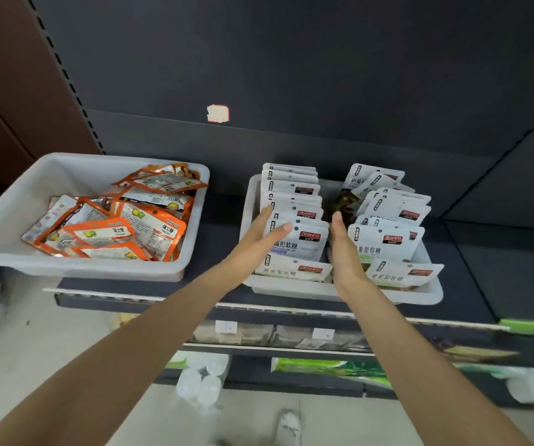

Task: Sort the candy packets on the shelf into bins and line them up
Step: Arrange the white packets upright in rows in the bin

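Note:
Two white bins stand on a dark shelf. The left bin (8, 226) holds a loose heap of orange candy packets (121, 226). The right bin (420, 294) holds white packets in two upright rows, a left row (294, 201) and a right row (391, 220). My left hand (261, 236) lies flat with straight fingers against the left side of the left row. My right hand (344, 252) stands edge-on with straight fingers in the gap between the two rows, touching the left row's right side. Neither hand grips a packet.
The left bin overhangs the shelf's front edge (104, 296). A torn sticker (217, 113) marks the back panel. Lower shelves carry clear boxes with price tags (227, 326) and green packages (327, 368). Bare shelf lies right of the right bin.

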